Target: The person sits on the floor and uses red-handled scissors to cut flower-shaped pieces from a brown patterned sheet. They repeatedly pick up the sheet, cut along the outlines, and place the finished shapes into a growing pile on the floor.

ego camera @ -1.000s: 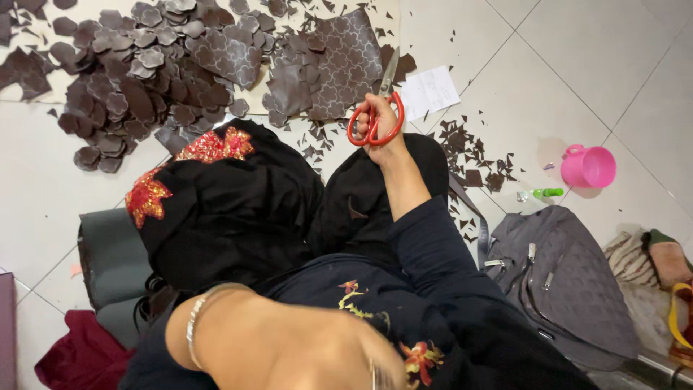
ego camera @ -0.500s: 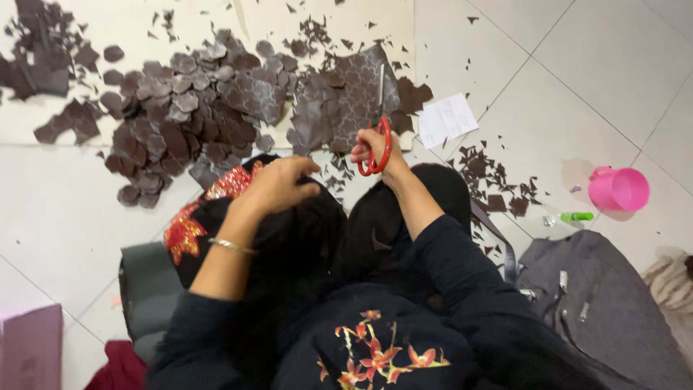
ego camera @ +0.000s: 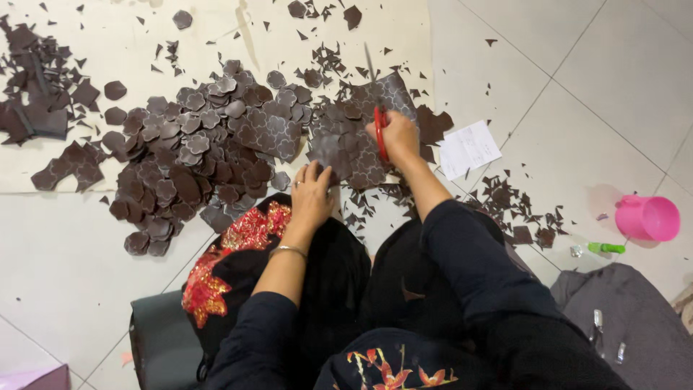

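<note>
Carefully, the right hand (ego camera: pixel 395 137), fingers closed in the red scissors (ego camera: pixel 378 123), should follow the printed outlines on the dark patterned sheet (ego camera: pixel 354 144) while the left hand (ego camera: pixel 312 193) fingertips pin its near edge flat.

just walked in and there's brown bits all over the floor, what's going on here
A person sits over a tiled floor, cutting a dark brown patterned sheet. The right hand holds red-handled scissors with the blades pointing away, over the sheet. The left hand presses on the sheet's near edge. To the left lies a pile of cut-out flower-like brown pieces, with small scraps scattered around. A white paper slip, a pink cup and a green tube lie to the right.
</note>
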Demonstrator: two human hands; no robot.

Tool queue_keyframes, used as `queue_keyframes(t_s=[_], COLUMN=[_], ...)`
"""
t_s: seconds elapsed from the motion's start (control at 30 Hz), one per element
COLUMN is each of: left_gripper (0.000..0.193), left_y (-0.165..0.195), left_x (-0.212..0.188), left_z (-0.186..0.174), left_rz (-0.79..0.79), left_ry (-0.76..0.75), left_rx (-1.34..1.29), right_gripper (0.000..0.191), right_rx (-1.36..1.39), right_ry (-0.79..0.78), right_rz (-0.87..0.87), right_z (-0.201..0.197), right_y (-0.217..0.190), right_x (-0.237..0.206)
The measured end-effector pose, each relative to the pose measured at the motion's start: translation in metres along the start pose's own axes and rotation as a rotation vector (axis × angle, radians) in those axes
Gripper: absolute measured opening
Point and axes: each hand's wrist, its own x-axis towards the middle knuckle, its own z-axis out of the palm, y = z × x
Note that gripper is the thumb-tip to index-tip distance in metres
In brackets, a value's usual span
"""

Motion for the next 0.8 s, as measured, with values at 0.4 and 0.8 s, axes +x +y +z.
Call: queue_keyframes(t_s=[0.4,0.8], left_gripper=[0.081,0.044], left_y=[-0.074,-0.082], left_x=[0.079,0.052], left_z=[0.039,0.011], left_rz=[-0.017,-0.197], left_ry=[-0.141,-0.155], left_rx=[0.100,-0.066], right_gripper=[0.015,0.023], right_rx=[-0.111,0.807], right_ry=[0.060,-0.314], right_rz=[-0.437,0.322], right_z=[0.102,0.073], right_y=[-0.036,-0.068], right_x=[0.115,0.078])
